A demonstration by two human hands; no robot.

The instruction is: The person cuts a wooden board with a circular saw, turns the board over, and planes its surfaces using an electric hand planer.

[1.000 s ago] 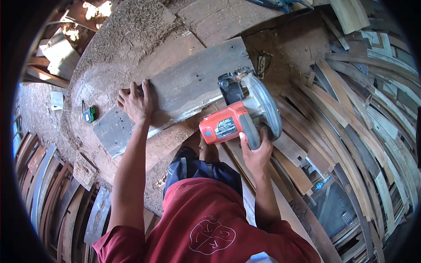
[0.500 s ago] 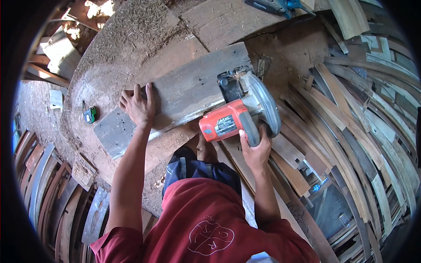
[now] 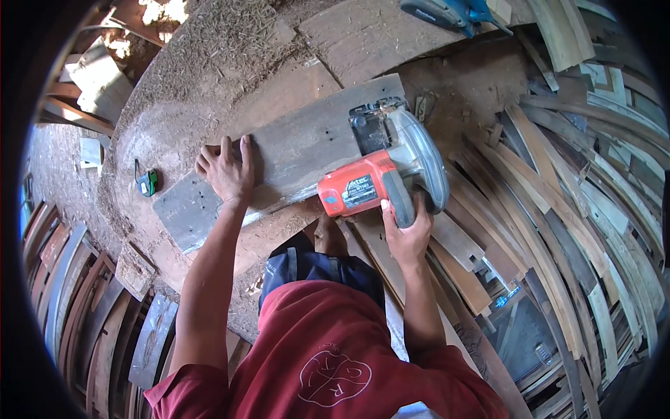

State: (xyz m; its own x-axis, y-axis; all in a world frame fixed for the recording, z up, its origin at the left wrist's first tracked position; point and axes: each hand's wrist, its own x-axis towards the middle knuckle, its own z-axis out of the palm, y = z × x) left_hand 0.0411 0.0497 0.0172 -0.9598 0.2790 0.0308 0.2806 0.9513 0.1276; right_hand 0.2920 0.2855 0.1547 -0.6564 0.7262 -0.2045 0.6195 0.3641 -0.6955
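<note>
A weathered grey wooden plank (image 3: 300,137) lies slanting across the work surface, with several small dark holes in it. My left hand (image 3: 229,170) presses on its left part, fingers spread and slightly bent. In my right hand (image 3: 410,234) is the rear handle of a red circular saw (image 3: 357,183), fingers wrapped round it. The saw's dark base plate (image 3: 370,128) rests on the plank near its right end, and the grey guard (image 3: 424,157) sits just beyond that end. The blade is hidden by the guard.
A green and black tape measure (image 3: 147,183) lies left of the plank. Wood shavings (image 3: 223,52) cover the far part of the surface. At the top right sits a blue power tool (image 3: 453,14). Stacked boards (image 3: 551,209) fill the right side, and more wood (image 3: 87,314) stands at left.
The saw has slid a little farther across the plank, away from my body, with my right hand on it. My left hand stays on the plank. The whole view has shifted slightly.
</note>
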